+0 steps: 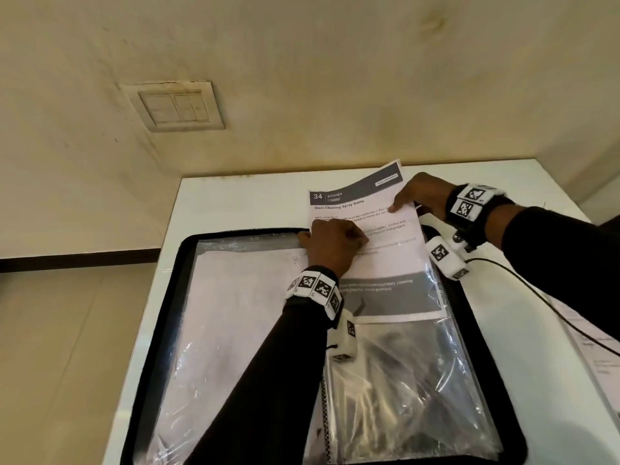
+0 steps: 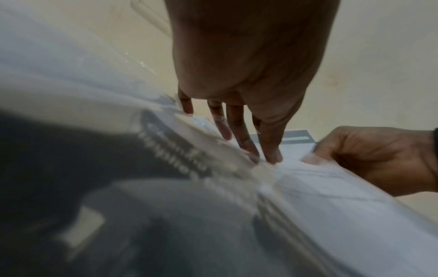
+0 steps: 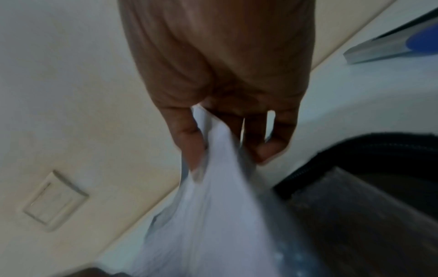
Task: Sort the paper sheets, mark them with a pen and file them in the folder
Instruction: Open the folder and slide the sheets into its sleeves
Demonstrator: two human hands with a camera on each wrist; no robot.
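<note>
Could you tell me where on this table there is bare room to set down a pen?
The table shows a bare strip between its far edge and the folder, left of the sheet, and a patch at the far right corner. The near right is crowded with a cable and papers.

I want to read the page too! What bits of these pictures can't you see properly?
- Sheet body text: head view, too small, partly under the left hand.
- Sleeve print: left wrist view, blurred.
- Sheet's lower part: right wrist view, blurred below the right hand.
- Folder near edge: head view, cut off.
</note>
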